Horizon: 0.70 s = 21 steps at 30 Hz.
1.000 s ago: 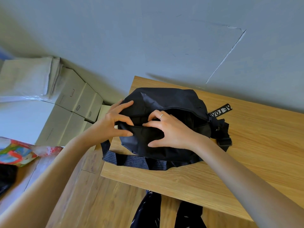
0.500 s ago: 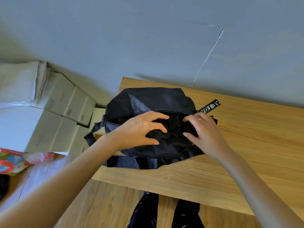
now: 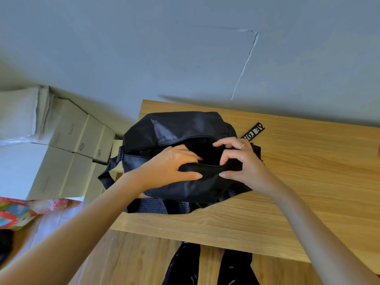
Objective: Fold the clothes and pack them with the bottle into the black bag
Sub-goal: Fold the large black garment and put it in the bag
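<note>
On the wooden counter [image 3: 308, 182] the black bag [image 3: 181, 128] lies toward 10 o'clock, soft, light and slumping, so the left hand [image 3: 168, 167] pinches its near zipper edge while, at 3 o'clock of it, the right hand [image 3: 240, 161] pinches the same lip, the best hold.

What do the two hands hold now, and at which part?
Both hold the black bag at the near edge of its open zipper mouth: left hand at the middle, right hand pinching it further right.
</note>
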Each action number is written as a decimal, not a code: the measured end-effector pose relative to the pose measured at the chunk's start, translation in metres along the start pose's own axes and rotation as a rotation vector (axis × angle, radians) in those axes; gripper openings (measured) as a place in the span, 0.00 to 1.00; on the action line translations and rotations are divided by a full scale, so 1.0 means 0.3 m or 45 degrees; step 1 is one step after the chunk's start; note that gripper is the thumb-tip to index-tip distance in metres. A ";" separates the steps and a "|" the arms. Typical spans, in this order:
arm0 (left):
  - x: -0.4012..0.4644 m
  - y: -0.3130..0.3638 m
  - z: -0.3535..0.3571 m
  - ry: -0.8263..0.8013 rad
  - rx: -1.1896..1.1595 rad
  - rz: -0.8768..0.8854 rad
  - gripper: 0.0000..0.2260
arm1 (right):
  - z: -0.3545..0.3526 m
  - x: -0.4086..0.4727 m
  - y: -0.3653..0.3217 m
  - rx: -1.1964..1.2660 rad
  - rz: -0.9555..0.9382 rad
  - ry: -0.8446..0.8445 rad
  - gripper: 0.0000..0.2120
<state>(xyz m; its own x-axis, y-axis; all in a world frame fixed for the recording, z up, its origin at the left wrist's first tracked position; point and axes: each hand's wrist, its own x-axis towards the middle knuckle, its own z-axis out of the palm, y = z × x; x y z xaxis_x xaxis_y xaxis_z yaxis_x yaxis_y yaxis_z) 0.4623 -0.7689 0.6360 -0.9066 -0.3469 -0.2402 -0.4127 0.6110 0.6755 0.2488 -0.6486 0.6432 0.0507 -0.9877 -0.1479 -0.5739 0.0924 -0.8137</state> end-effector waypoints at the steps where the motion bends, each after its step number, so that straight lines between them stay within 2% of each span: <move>1: 0.000 0.007 -0.001 -0.015 -0.042 -0.027 0.20 | 0.000 -0.002 -0.004 -0.010 -0.006 -0.010 0.14; 4: 0.007 0.014 -0.004 -0.100 -0.131 -0.148 0.17 | 0.016 -0.007 -0.004 -0.189 0.055 0.010 0.12; 7: 0.009 0.013 -0.001 -0.168 -0.147 -0.238 0.23 | 0.037 -0.011 -0.001 -0.441 -0.004 0.078 0.07; 13: 0.003 0.018 0.011 -0.171 -0.184 -0.277 0.24 | 0.053 -0.012 0.011 -0.534 -0.121 0.111 0.07; 17: -0.007 0.030 0.010 0.199 -0.174 -0.228 0.17 | 0.040 -0.020 0.007 -0.255 -0.034 0.191 0.08; 21: 0.021 0.105 0.000 0.533 -0.097 -0.054 0.13 | -0.010 -0.043 0.020 0.033 0.028 0.328 0.14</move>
<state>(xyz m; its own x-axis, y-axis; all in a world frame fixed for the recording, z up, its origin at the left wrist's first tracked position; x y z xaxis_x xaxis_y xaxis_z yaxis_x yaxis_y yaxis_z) 0.4436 -0.7518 0.6558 -0.7688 -0.6391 0.0239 -0.4271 0.5409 0.7246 0.2424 -0.6357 0.6419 -0.1730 -0.9847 -0.0204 -0.5510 0.1139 -0.8267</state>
